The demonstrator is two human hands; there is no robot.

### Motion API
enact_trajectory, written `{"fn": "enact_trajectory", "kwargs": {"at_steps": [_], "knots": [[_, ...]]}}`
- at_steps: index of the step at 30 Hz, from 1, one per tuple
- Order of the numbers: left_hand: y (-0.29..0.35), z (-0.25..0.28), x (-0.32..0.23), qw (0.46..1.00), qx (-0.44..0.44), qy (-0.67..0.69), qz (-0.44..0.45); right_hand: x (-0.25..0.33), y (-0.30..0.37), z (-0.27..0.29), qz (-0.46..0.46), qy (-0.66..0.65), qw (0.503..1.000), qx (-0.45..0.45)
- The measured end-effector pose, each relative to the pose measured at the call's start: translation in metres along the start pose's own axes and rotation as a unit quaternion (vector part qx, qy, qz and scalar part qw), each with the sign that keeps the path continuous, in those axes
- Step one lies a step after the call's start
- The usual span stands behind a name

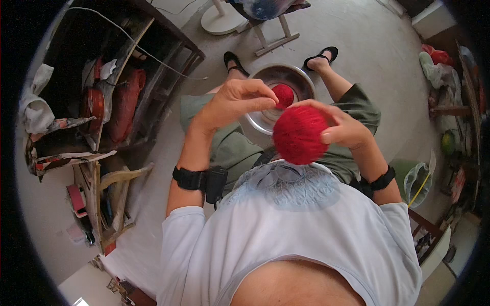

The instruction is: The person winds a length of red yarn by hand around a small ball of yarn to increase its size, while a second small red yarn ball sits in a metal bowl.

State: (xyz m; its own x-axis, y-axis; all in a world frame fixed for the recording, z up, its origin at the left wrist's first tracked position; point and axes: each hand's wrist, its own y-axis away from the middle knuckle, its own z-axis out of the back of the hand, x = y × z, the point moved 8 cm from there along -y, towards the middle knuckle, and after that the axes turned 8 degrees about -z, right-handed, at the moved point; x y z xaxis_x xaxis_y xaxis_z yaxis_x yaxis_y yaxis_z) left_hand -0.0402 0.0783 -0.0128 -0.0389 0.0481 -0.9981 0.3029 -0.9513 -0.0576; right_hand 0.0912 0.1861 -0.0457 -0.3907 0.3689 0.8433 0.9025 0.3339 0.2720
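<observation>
A large ball of red yarn [301, 135] rests in my right hand [348, 126], whose fingers wrap over its far and right sides. My left hand [237, 101] is closed in a pinch just left of the ball, with a bit of red yarn at the fingertips; the thin strand itself is hard to make out. Beyond both hands, a smaller ball of red yarn [284, 95] lies in a round metal basin [308, 81] on the floor between my feet. My left fingertips partly overlap that smaller ball.
At left stands a dark wooden shelf [168, 76] holding red bags, with a pale cable [138, 45] hanging across it. A wooden stool [278, 38] and a white round base [222, 20] stand ahead. Bags and clutter [444, 76] line the right side.
</observation>
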Motion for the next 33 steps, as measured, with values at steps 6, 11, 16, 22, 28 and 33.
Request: {"fn": "enact_trajectory", "kwargs": {"at_steps": [6,11,16,22,28,33], "knots": [[0.037,-0.005,0.063,0.991,-0.034,0.060,0.110,0.052,0.024,0.032,0.242,-0.223,0.939,-0.105],[0.051,-0.047,0.045,0.979,0.090,0.075,0.167,0.050,0.015,0.055,0.223,-0.211,0.928,-0.213],[0.026,-0.039,-0.027,0.989,0.132,-0.052,-0.028,0.020,-0.004,0.048,0.116,0.102,0.941,-0.302],[0.001,-0.009,-0.025,0.999,0.005,-0.028,-0.028,-0.003,-0.013,0.001,-0.004,0.029,0.993,-0.116],[0.015,0.005,0.049,0.994,-0.094,0.054,0.032,0.013,-0.001,0.000,0.056,-0.119,0.991,-0.033],[0.044,-0.021,0.085,0.987,-0.036,0.074,0.136,0.037,0.001,0.027,0.191,-0.156,0.953,-0.175]]}}
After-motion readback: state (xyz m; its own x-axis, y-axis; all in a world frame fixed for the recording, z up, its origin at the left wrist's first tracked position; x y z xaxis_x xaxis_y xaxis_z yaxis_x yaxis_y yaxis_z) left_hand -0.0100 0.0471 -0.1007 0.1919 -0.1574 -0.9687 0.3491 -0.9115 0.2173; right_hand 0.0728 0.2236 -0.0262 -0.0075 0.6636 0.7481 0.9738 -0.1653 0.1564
